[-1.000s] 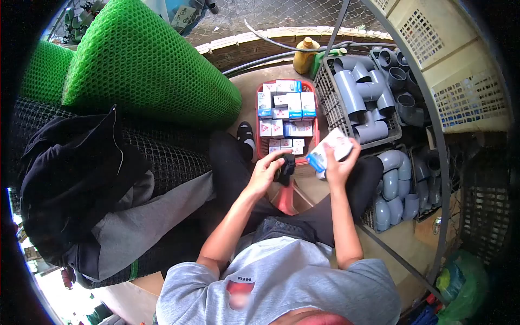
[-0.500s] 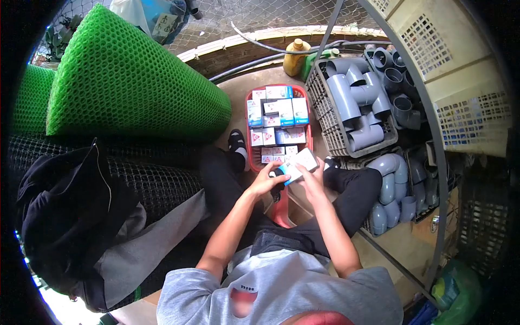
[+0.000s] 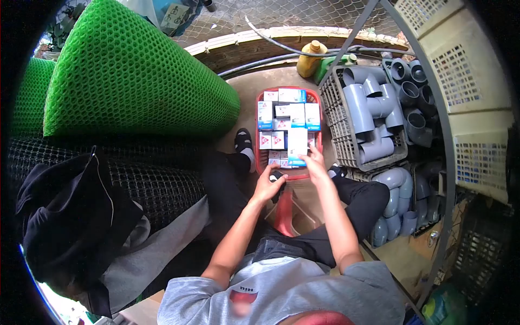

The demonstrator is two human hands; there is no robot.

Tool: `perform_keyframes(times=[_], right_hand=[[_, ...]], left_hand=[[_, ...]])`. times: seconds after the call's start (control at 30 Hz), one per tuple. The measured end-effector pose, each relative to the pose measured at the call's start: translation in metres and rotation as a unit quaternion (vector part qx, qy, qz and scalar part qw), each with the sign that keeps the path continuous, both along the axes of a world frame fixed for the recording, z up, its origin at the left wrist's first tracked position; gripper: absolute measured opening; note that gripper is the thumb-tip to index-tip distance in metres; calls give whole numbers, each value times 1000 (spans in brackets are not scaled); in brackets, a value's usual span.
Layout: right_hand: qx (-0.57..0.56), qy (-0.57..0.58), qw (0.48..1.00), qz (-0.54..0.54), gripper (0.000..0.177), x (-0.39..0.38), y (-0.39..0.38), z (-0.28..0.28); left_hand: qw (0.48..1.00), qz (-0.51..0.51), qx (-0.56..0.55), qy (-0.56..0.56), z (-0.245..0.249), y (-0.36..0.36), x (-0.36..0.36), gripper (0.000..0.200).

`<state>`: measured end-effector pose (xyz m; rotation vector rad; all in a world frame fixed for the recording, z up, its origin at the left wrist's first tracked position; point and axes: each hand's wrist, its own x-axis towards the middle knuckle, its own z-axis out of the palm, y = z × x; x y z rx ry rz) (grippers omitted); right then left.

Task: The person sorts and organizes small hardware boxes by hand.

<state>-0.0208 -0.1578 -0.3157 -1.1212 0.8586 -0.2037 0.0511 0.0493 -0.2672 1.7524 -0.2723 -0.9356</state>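
A person in a grey T-shirt and black trousers sits with both hands out in front, seen from above. Between their feet and just beyond their hands is a red basket, packed with small white-and-blue boxes.

The right hand is clamped on one white-and-blue carton, thumb across its near end and fingers at its right edge. Half a second ago both hands were on this carton, which sat slanted over the basket's near rim. Now the right hand alone has it, farther forward and turned lengthwise — over the front right part of the basket, above the boxes there. Whether it rests on them or hovers just over them, I cannot tell.

The left hand has come off the carton and is near the basket's closest edge, its thumb and fingers closed around a small black object too blurred to identify.

The surroundings are unchanged: a large roll of green mesh on the left, a yellow jug beyond the basket, and, to the right, a crate of grey pipe fittings.
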Motion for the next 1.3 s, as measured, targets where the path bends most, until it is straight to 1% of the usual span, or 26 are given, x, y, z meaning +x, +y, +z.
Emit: perform_keyframes(times=[0.03,0.07,0.1,0.17,0.23,0.3,0.33,0.37,0.43,0.47,0.5,0.57,0.63,0.67,0.77,0.83,0.9,0.93,0.97,1.03,1.07,1.1,1.17,1.23,1.27,1.3], right_hand=[[1,2,1000,-15,81,6,-11,-6],[56,29,997,-40,78,12,-22,-12],[59,65,996,-16,73,16,-31,2],[43,80,996,-17,73,25,-44,2],[45,92,994,-25,68,30,-49,2],[82,87,991,-56,63,31,-54,1],[82,92,990,-75,59,30,-59,-6],[80,95,989,-78,59,28,-65,-13],[117,62,982,-134,54,30,-78,-15],[113,51,982,-145,47,30,-87,-15],[99,57,980,-164,47,34,-95,-8],[33,22,990,-135,56,36,-123,-17],[-93,72,983,-138,61,48,-140,-14],[-93,73,983,-138,61,55,-147,-14],[-290,48,947,-128,71,68,-166,-22],[-270,53,954,-122,76,71,-161,-11],[-70,142,984,-76,69,70,-146,8],[-44,143,988,-26,64,65,-142,0],[-53,190,980,11,61,60,-133,-2],[-43,187,978,88,57,42,-110,-19],[-39,209,974,79,53,32,-92,-22],[-32,222,971,83,57,21,-77,-26],[33,261,954,144,66,2,-57,-42],[40,315,941,113,73,-15,-27,-70],[100,289,942,136,74,-25,-21,-76],[125,281,945,108,69,-32,-9,-89]], left_hand=[[998,-10,12,-58,-8,1,-1,49],[998,-27,17,-58,-15,2,-1,50],[998,-25,18,-54,-7,1,0,50],[996,-73,53,18,27,-4,5,51],[994,-92,54,32,26,-3,7,52],[995,-83,43,27,21,-4,6,50],[994,-88,56,26,40,-7,11,46],[994,-90,54,30,40,-8,12,46],[993,-82,58,57,39,-7,13,44],[993,-84,57,59,38,-7,13,44],[992,-90,56,62,38,-7,14,44],[992,-97,55,67,34,-5,12,43],[993,-101,42,46,28,-5,12,42],[993,-101,41,47,27,-6,12,42],[993,-102,41,40,26,-8,11,40],[993,-97,39,46,29,-11,12,39],[993,-106,41,35,24,-12,13,45],[992,-103,47,55,24,-12,13,45],[992,-101,46,56,23,-12,13,45],[991,-99,52,74,17,-11,12,45],[991,-99,55,76,16,-11,12,45],[989,-106,71,75,20,-11,14,44],[986,-112,90,79,20,-11,12,44],[989,-128,74,28,18,-9,10,43],[988,-131,75,42,18,-8,9,43],[987,-131,78,43,17,-8,8,43]])
